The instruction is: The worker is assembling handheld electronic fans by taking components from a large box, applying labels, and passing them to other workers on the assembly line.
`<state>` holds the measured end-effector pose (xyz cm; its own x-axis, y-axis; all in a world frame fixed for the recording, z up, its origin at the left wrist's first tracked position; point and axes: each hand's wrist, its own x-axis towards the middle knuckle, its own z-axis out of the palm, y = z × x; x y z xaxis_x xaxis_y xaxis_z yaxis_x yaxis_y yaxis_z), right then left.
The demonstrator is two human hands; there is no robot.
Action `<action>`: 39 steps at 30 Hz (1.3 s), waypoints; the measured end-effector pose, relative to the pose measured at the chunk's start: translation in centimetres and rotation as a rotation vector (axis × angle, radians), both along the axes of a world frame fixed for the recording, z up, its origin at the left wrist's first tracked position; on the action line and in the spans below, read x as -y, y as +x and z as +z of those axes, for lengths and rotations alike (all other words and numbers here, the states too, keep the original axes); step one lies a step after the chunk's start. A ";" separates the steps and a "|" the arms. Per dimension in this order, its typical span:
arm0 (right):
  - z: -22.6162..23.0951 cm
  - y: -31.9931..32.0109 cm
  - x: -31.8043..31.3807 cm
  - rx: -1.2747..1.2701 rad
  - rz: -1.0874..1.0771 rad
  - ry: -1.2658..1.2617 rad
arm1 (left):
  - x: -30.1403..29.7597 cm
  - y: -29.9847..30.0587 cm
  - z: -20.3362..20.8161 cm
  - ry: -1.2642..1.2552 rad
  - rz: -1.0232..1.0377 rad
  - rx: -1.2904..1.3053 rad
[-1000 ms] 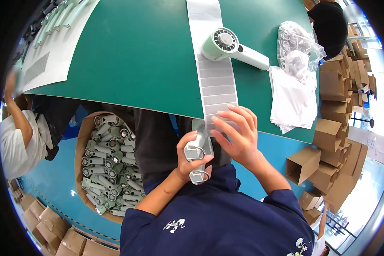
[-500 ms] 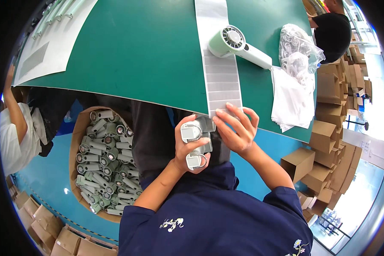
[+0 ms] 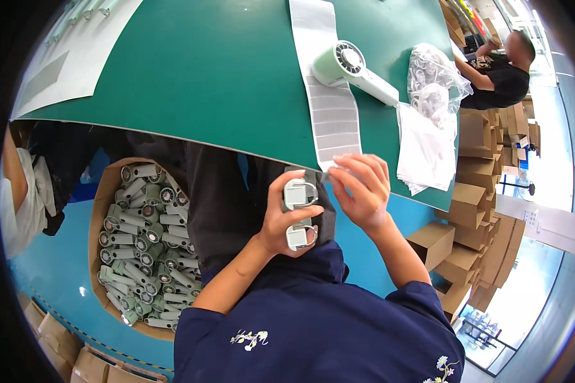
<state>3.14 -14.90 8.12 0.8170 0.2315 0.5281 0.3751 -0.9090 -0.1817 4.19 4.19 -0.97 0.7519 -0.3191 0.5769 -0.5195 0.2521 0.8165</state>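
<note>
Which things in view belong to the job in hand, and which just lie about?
In use:
Left hand, around two pale blocky devices with curved loops
Right hand, at a long grey and white strip

Apparently lying about:
Pale green handheld fan on the strip
Clear plastic bag
Brown cardboard boxes

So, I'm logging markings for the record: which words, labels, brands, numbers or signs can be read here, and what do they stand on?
No text here reads clearly enough to quote.
Label strip: any print is too small to read.
Navy shirt: pale embroidered script, unclear.
Black shirt at upper right: pale print, blurred.
White panel at right: faint marks, too small.
</note>
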 end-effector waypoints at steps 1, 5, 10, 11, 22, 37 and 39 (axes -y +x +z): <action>-0.2 -0.3 -0.1 0.002 0.001 -0.001 | 0.2 0.1 0.1 0.000 -0.010 0.005; -1.8 -1.1 -0.4 0.034 0.023 -0.013 | 0.2 0.2 -0.3 -0.033 0.021 -0.029; -3.3 -1.1 -0.2 0.163 0.033 -0.024 | 0.1 0.2 -0.3 -0.029 0.041 -0.015; -3.5 -1.1 -0.1 0.164 0.034 -0.023 | 0.1 0.2 -0.2 -0.026 0.026 -0.016; -3.7 -0.7 0.1 0.240 0.046 -0.030 | 0.2 0.4 -0.5 -0.024 0.051 -0.005; -1.0 -5.7 -2.2 -0.033 -0.144 0.332 | 0.1 0.0 -0.6 -0.004 0.035 0.004; 0.2 -6.1 -2.2 -0.103 -0.117 0.525 | 0.3 -0.4 -0.7 -0.003 0.028 -0.029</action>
<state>-3.00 -12.72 8.33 0.8753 -0.1373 0.4637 0.2327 -0.7210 -0.6527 3.81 3.88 -1.66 0.7768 -0.2957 0.5560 -0.5028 0.2403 0.8303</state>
